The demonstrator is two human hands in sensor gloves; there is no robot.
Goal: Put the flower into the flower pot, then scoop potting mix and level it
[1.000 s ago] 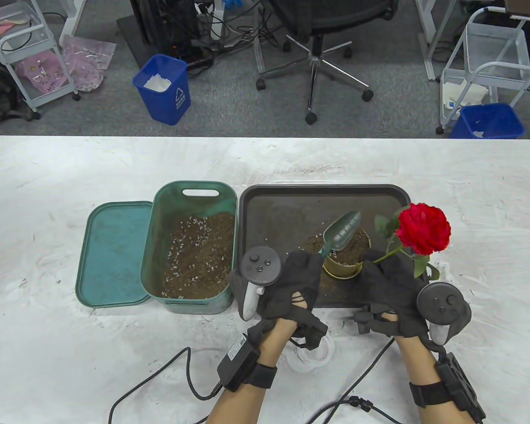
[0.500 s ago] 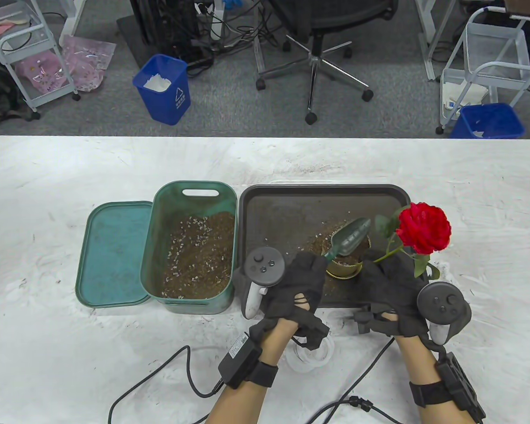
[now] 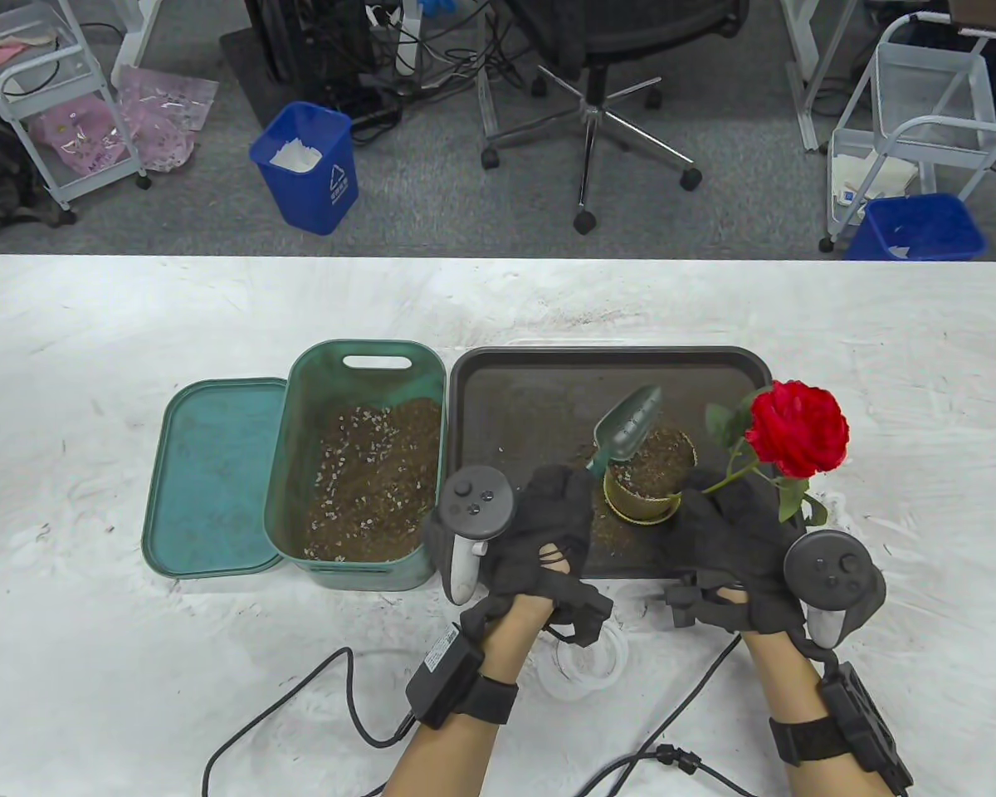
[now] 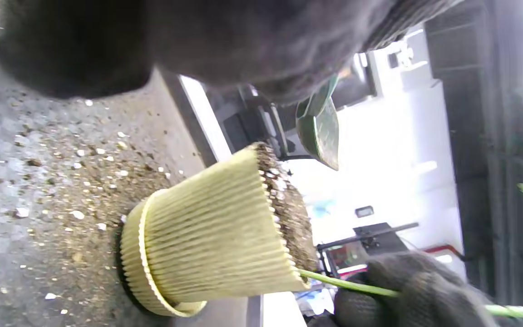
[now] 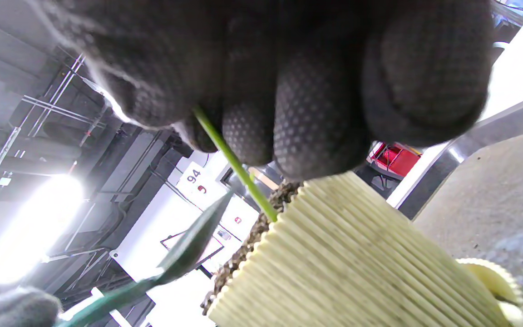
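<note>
A: Where is the red artificial rose (image 3: pixel 797 428)?

B: Its green stem runs into the ribbed yellow plastic flower pot (image 3: pixel 647 486), right of centre on the dark rectangular tray (image 3: pixel 539 390). The right hand (image 3: pixel 734 540) pinches the stem, likely to steady it.

A: And the left hand (image 3: pixel 548 531)?

B: Clamped on the green metal scoop (image 3: pixel 627 423), just above the pot's brimming mix. The teal tub of potting mix (image 3: pixel 365 473) sits left on the white tabletop (image 3: pixel 91 332), within reach.
</note>
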